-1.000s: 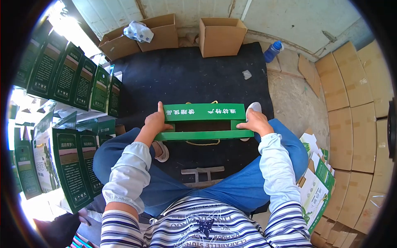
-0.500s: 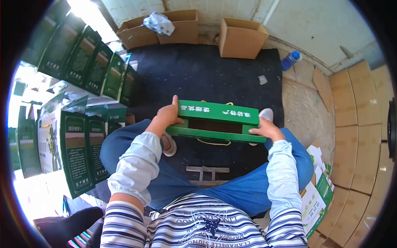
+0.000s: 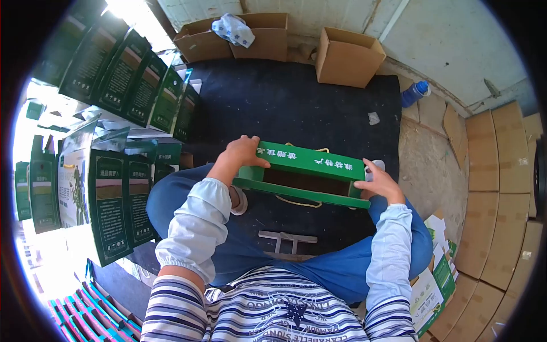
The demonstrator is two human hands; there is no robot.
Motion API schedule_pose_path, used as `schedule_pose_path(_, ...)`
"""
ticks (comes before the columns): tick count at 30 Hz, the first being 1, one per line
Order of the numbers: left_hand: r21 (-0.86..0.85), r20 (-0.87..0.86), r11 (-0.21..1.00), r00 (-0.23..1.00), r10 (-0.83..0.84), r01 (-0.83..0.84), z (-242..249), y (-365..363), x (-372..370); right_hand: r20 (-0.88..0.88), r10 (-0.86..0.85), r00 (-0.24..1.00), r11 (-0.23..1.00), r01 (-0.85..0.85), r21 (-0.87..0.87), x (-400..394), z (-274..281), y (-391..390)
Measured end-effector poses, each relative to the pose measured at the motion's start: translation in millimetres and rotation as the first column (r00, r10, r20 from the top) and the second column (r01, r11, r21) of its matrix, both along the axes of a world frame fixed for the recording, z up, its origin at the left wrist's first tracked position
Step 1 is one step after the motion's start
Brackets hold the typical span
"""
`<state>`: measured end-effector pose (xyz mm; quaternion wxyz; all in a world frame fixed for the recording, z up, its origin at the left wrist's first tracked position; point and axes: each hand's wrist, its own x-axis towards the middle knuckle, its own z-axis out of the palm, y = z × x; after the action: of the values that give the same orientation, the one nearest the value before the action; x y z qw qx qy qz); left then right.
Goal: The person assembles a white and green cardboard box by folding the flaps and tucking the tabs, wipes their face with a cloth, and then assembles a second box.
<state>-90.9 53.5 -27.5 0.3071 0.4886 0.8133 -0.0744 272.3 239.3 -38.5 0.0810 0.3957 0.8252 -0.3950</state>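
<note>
Between my knees is a green cardboard gift box [image 3: 310,158] with white printed characters on its top flap. A dark slot shows between its two long top flaps, and cord handles stick out at the far and near sides. My left hand [image 3: 242,154] grips the left end, with its fingers over the flap corner and its thumb near the slot. At the right end my right hand [image 3: 383,182] holds the box, its thumb by the slot and a finger against the flap's end. The inside is too dark to make out.
Rows of printed green boxes [image 3: 114,205] stand at my left, above stacked red and teal strips [image 3: 94,310]. Flattened cartons [image 3: 430,293] and brown cartons [image 3: 484,165] are at my right. Open brown boxes [image 3: 348,60] and a blue bottle [image 3: 415,94] lie beyond the black mat [image 3: 290,97].
The view has shifted slightly. My left hand has moved onto the left flap corner, and the slot looks a little wider. A dark shape at lower left has gone, showing the strips.
</note>
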Motion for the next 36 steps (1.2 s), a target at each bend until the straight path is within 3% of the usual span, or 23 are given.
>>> schedule_pose_path(1, -0.012, 0.0, 1.0, 1.0, -0.013, 0.013, -0.9, 2.0, -0.1, 0.004, -0.047, 0.999, 0.996, 0.047, -0.069, -0.5, -3.1, 1.3)
schedule_pose_path(5, -0.07, -0.04, 0.994, 0.996, -0.082, 0.079, 2.5, 13.1, 2.6, 0.009, -0.004, 1.0, 0.999, 0.003, 0.05, -4.8, -9.6, -0.4)
schedule_pose_path(9, -0.109, -0.086, 0.976, 0.976, -0.199, 0.189, -1.7, 17.9, 7.1, 0.042, -0.059, 0.997, 0.998, 0.058, 0.024, -16.2, -8.8, -12.5)
schedule_pose_path(15, -0.142, -0.155, 0.936, 0.926, -0.343, 0.323, 3.6, 23.5, 15.8, -0.028, 0.044, 0.999, 0.97, -0.036, 0.241, -18.1, -1.3, -19.9)
schedule_pose_path(18, -0.156, -0.233, 0.923, 0.895, -0.38, 0.352, 3.0, 23.5, 23.4, 0.036, 0.148, 0.988, 0.937, -0.152, 0.314, -26.4, -3.5, -25.3)
schedule_pose_path(21, -0.113, -0.251, 0.905, 0.869, -0.426, 0.41, -1.9, 20.1, 23.6, 0.01, 0.155, 0.988, 0.927, -0.149, 0.343, -23.3, -5.0, -26.0)
schedule_pose_path(27, -0.137, -0.232, 0.898, 0.867, -0.44, 0.419, 3.3, 23.4, 22.2, -0.01, 0.152, 0.988, 0.933, -0.14, 0.332, -23.8, -10.3, -24.6)
schedule_pose_path(30, -0.067, -0.289, 0.883, 0.838, -0.463, 0.465, -9.7, 14.8, 20.5, -0.004, 0.14, 0.99, 0.92, -0.128, 0.369, -26.9, -14.4, -27.4)
schedule_pose_path(36, -0.166, -0.391, 0.877, 0.786, -0.478, 0.451, -20.6, 13.5, 30.8, 0.046, 0.103, 0.994, 0.909, -0.113, 0.401, -30.2, -14.7, -39.5)
